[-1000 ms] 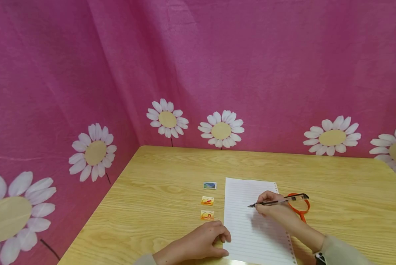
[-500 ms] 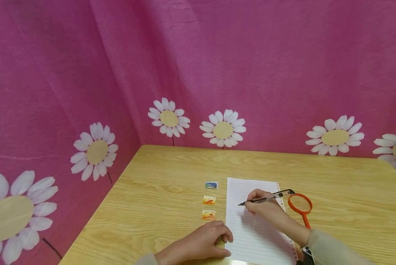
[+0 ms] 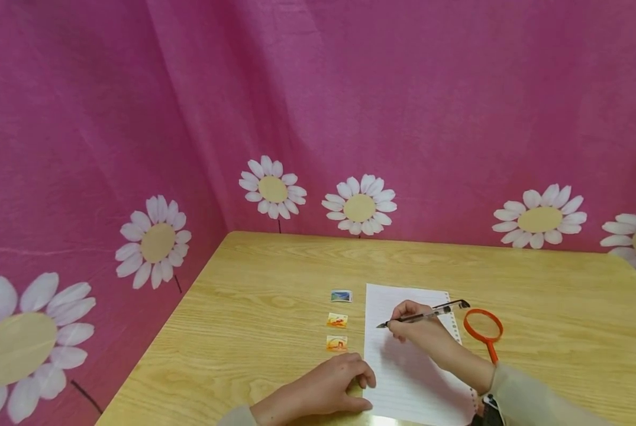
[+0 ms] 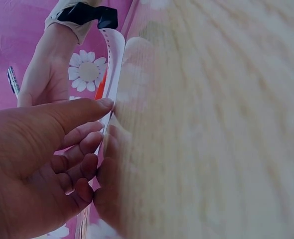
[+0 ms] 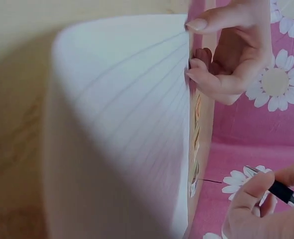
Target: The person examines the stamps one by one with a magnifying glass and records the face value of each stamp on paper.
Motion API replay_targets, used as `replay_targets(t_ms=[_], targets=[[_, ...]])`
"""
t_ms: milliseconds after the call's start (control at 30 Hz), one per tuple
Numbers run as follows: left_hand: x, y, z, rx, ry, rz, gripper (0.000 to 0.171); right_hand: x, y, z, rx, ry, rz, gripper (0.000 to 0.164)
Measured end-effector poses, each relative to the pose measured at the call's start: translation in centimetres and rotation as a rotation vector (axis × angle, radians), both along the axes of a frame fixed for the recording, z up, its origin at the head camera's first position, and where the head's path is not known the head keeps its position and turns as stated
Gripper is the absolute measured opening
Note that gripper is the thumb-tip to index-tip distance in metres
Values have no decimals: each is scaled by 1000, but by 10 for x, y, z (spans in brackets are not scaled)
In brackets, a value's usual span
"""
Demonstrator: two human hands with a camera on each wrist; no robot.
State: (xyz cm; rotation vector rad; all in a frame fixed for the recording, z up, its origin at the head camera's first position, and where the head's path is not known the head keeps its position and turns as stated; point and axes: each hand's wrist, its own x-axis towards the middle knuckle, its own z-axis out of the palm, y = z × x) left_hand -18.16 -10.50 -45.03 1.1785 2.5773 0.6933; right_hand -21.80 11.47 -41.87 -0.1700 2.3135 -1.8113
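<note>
My right hand (image 3: 421, 331) holds a black-and-clear pen (image 3: 445, 308) over a sheet of lined paper (image 3: 403, 390) with punched holes down its right side. In the right wrist view the pen (image 5: 281, 191) is pinched between thumb and fingers, its tip apart from the paper. Along the lower left edge of the sheet rests my left hand (image 3: 328, 384), with thumb and bent fingertips touching the edge and table. The left wrist view shows those fingers (image 4: 77, 149) loosely bent, gripping nothing. Left of the sheet, a blue stamp (image 3: 341, 296) and two yellow-orange stamps (image 3: 337, 320) form a column.
A red-rimmed magnifying glass (image 3: 483, 325) lies right of the sheet, its handle partly behind the right forearm. Everything lies on a wood-grain table (image 3: 232, 331). Pink cloth (image 3: 424, 106) printed with daisies hangs behind and to the left.
My right hand has moved left over the sheet with the pen, bringing the whole magnifying glass ring into sight. The left hand stays at the paper's edge; the view has shifted slightly.
</note>
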Motion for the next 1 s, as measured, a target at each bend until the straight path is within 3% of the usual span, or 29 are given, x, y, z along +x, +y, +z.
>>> replay_targets(t_ms=[600, 1000], targets=[[-3, -1, 3, 3, -1, 15, 21, 10, 3, 10, -36, 11, 42, 10], [1, -1, 1, 0, -14, 3, 21, -2, 4, -4, -34, 23, -19, 9]])
